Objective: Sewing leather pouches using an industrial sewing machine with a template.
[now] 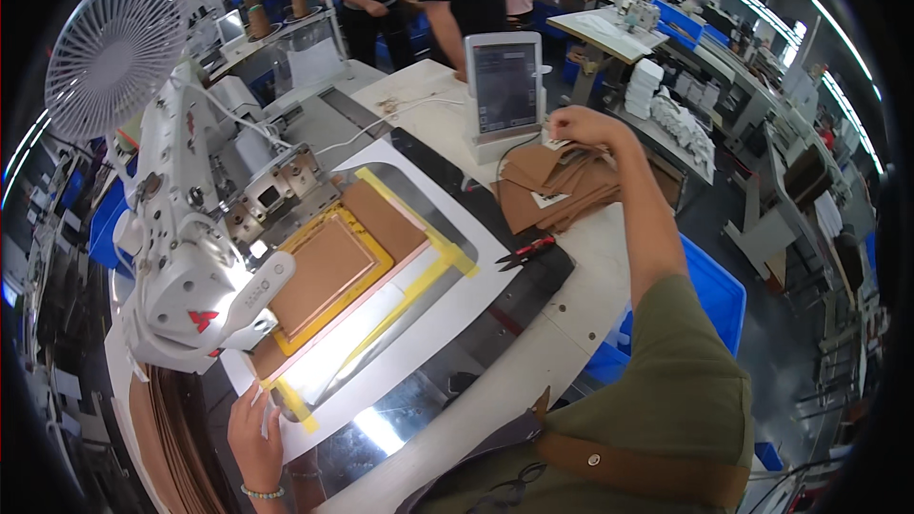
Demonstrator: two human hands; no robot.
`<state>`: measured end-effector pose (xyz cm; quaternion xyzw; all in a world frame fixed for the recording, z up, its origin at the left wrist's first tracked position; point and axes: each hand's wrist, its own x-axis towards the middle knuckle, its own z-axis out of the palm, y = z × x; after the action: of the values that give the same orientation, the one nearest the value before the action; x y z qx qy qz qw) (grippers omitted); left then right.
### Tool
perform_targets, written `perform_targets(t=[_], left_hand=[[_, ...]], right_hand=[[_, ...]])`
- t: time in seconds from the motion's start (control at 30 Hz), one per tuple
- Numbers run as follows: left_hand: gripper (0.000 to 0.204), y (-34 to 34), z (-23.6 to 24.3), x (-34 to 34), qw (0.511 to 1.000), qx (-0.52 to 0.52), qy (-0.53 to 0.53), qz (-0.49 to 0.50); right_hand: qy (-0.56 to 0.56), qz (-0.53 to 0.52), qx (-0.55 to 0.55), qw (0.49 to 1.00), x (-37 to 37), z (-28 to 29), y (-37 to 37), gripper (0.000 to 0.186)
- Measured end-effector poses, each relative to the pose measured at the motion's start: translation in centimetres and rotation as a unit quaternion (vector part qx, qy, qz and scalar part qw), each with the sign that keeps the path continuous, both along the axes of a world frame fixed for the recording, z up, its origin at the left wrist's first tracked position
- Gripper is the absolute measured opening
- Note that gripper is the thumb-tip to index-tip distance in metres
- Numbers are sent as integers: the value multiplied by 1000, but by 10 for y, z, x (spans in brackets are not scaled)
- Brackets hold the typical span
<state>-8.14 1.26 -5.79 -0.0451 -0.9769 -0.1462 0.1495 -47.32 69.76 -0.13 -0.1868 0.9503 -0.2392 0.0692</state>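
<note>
My left hand (255, 430) rests at the near left corner of a white sheet (486, 271), its fingers stretched out and thumb apart. A slim pale edge shows between thumb and fingers; I cannot make out what it is. On the sheet, under the sewing machine head (205, 295), lies a template with yellow tape (419, 297) and a yellow-edged frame (379, 252) around a brown panel (328, 262). Far to the right, my right hand (583, 126) is closed at the top of a pile of brown pieces (571, 186), pinching one with a white patch.
A tablet-like control screen (506, 86) stands beside the pile. Red-and-black snips (526, 252) lie near it. Blue bins (709, 295) stand below the table's right side. Brown strips (176, 438) hang at the lower left. A white fan (116, 52) and standing people (462, 0) are beyond.
</note>
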Motion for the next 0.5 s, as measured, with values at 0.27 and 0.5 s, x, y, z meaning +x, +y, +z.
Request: perform_targets(t=[0.27,0.5], left_hand=[[28,-3,4,-19,1000,9,1,-17],[30,-7,-3,-32,999,8,-29,-15]], right_hand=[[106,123,-232,959,39,45,-155,16],[145,240,-163,946,63,-34,-404,14]])
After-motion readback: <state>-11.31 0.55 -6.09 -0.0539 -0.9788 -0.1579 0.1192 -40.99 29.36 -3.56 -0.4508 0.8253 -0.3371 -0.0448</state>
